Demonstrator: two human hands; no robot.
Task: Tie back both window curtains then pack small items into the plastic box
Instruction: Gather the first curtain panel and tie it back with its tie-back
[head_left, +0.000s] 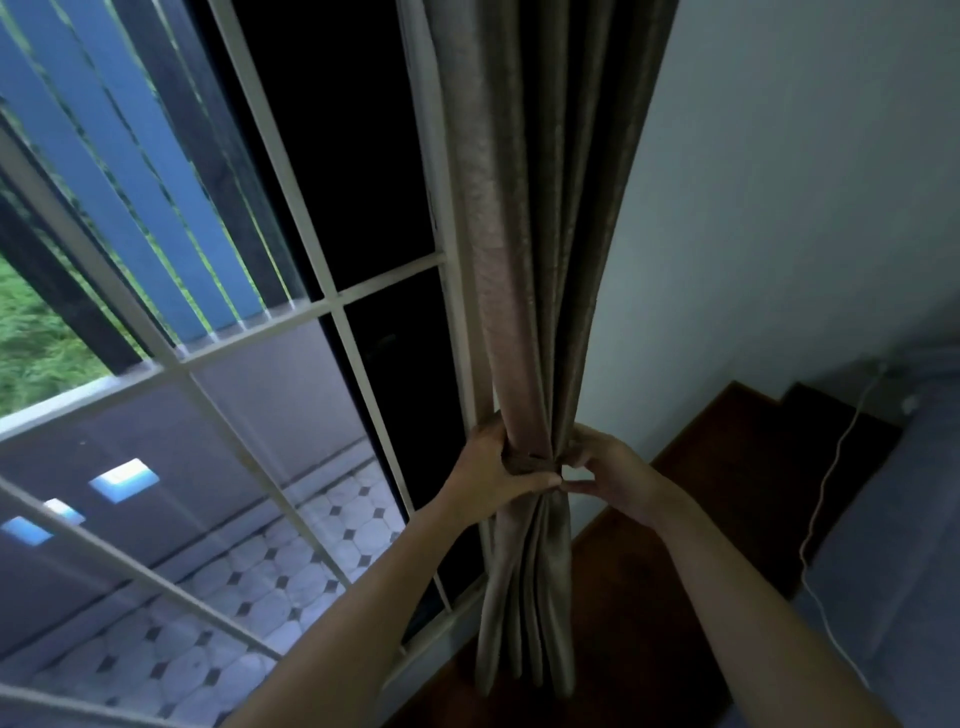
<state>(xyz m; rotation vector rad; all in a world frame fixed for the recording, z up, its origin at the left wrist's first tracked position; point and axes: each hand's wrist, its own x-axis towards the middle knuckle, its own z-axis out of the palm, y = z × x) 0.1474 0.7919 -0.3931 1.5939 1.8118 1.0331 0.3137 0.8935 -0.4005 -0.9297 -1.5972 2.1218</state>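
Curtain: grey-brown cloth that hangs at the right edge of the window frame. It is drawn into one narrow bundle of upright folds and spreads again below the hands.
Band: a darker strip of cloth that crosses the front of the bundle at its narrowest point, between the two hands. Its ends are covered by the hands.
Left hand: fingers curled round the left side of the gathered curtain at the band, with the thumb laid across the front just under it.
Right hand: fingers curled onto the right side of the bundle at the same height. Its thumb tip meets the left thumb tip. Whether it holds cloth alone or also an end of the band is hard to make out.
Grille: white bars that cross the window left of the curtain. The opening just beside the curtain is black, with no detail.
Outside: blue slats and grass at the left edge, with patterned tiles below. All are blurred.
Wall: pale and plain, just right of the curtain.
Floor: dark red-brown boards below the wall. The curtain's hem ends just above them.
Cable: a thin white lead that runs down the edge of a grey-blue furnishing. The furnishing is cut off by the right edge and its kind cannot be told.
Forearms: both bare, cut off at the bottom edge.
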